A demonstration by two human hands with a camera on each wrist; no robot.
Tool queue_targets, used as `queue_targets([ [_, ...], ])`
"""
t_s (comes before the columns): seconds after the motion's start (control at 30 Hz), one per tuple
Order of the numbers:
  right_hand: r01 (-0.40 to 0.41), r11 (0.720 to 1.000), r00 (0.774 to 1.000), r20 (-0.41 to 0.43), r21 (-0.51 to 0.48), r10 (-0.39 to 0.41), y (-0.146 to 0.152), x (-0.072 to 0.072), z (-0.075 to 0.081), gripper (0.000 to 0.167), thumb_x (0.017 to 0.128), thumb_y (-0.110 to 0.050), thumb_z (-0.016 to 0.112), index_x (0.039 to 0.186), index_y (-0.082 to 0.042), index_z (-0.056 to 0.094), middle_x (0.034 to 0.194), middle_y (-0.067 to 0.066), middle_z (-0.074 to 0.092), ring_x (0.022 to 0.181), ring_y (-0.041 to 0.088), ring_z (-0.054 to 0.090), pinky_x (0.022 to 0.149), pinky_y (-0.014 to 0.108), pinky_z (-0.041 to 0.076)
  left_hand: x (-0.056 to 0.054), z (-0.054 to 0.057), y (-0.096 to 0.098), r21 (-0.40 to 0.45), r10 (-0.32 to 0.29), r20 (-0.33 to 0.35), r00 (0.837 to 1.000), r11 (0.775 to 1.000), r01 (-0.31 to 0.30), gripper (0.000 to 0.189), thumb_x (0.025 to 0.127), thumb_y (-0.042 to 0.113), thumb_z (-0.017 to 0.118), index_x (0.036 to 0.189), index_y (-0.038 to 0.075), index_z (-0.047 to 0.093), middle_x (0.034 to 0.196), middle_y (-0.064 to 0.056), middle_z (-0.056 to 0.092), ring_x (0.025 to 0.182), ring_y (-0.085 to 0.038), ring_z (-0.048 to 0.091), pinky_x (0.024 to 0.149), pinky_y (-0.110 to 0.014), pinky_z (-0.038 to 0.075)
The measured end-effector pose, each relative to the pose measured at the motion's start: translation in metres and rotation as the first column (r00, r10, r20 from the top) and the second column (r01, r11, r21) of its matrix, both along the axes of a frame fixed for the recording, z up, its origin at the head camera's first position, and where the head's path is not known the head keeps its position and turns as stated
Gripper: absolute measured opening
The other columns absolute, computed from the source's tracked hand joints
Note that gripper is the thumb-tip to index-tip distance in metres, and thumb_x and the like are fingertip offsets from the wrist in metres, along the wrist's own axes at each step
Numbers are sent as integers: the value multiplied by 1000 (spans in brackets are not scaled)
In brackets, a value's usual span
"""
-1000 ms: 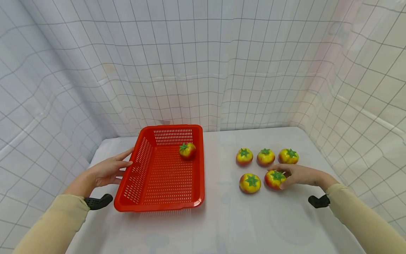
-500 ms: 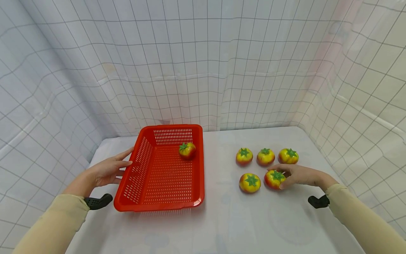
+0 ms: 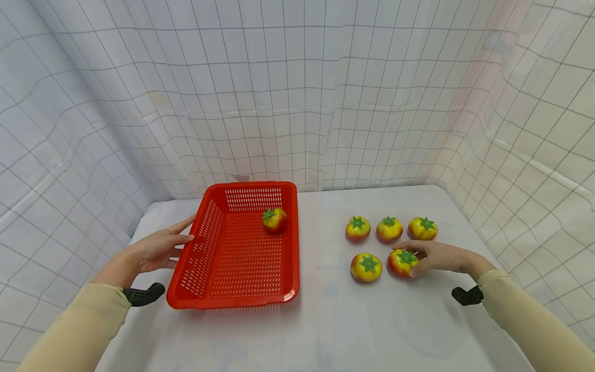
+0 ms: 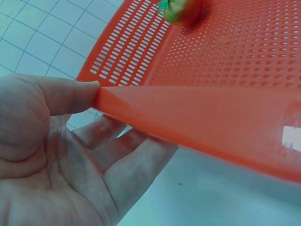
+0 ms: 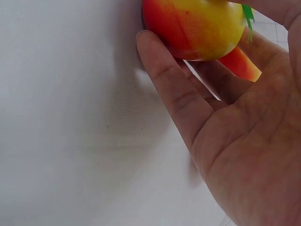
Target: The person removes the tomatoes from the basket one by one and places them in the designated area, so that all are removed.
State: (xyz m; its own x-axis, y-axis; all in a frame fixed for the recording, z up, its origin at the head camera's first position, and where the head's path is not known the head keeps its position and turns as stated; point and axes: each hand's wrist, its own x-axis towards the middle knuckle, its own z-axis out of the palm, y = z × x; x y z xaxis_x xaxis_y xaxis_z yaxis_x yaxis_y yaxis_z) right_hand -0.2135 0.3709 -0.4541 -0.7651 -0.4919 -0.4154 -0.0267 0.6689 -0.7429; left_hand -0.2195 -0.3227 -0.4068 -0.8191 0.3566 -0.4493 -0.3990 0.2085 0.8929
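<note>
At the left edge of a red plastic basket [image 3: 246, 261], my left hand [image 3: 155, 250] pinches the rim. The left wrist view shows the thumb [image 4: 77, 96] on top of the rim and the other fingers beneath it. One red-and-yellow tomato [image 3: 275, 220] with a green leafy top lies inside, near the far right corner. My right hand [image 3: 443, 257] holds another such tomato [image 3: 403, 262] on the table, thumb on the near side and fingers on the far side. In the right wrist view, the fingers curve round this tomato [image 5: 197, 28].
Left of the held tomato sits another tomato [image 3: 366, 267]. Behind stand three more in a row: a left tomato [image 3: 358, 229], a middle tomato [image 3: 389, 230] and a right tomato [image 3: 422, 229]. White gridded curtains [image 3: 297, 103] enclose the white table [image 3: 334, 325] at the back and sides.
</note>
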Motion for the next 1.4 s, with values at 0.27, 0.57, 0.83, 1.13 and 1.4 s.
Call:
queue_targets([
  [0.27, 0, 1000, 1000, 3, -4, 0, 0, 1, 0, 74, 84, -25, 78, 153, -23, 50, 159, 13, 37, 142, 38, 33, 113, 69, 27, 0, 1, -1, 7, -2, 3, 1000, 1000, 2, 78, 110, 25, 49, 164, 31, -6, 154, -27, 35, 118, -37, 63, 92, -57, 55],
  [0.57, 11, 1000, 1000, -21, 16, -11, -1, 3, 2, 72, 85, -27, 78, 152, -25, 51, 159, 13, 37, 141, 38, 35, 112, 68, 30, 0, 2, -1, 14, -9, 2, 1000, 1000, 9, 77, 110, 24, 49, 164, 31, -5, 152, -27, 38, 116, -36, 64, 91, -57, 55],
  [0.83, 14, 999, 999, -35, 30, -13, 0, 3, 1, 71, 86, -29, 77, 152, -26, 50, 159, 11, 38, 140, 37, 37, 111, 68, 31, -1, 1, -2, 21, -16, 5, 1000, 1000, 16, 76, 110, 23, 48, 164, 30, -6, 148, -22, 44, 117, -36, 64, 92, -57, 54],
  [1.13, -1, 1000, 999, -42, 24, 2, 2, 5, 0, 75, 85, -29, 77, 154, -21, 47, 156, 17, 39, 140, 43, 38, 111, 65, 34, 0, 2, -1, 17, -9, 8, 1000, 1000, 9, 76, 110, 24, 48, 164, 31, -5, 150, -25, 40, 117, -36, 64, 91, -57, 55],
  [1.4, -8, 1000, 1000, -27, 13, 8, 3, 6, 1, 78, 85, -28, 77, 155, -18, 45, 158, 19, 37, 140, 42, 38, 113, 64, 33, 0, 1, 0, 9, -1, 6, 1000, 1000, 1, 76, 110, 24, 49, 164, 30, -5, 150, -25, 40, 116, -36, 64, 91, -58, 55],
])
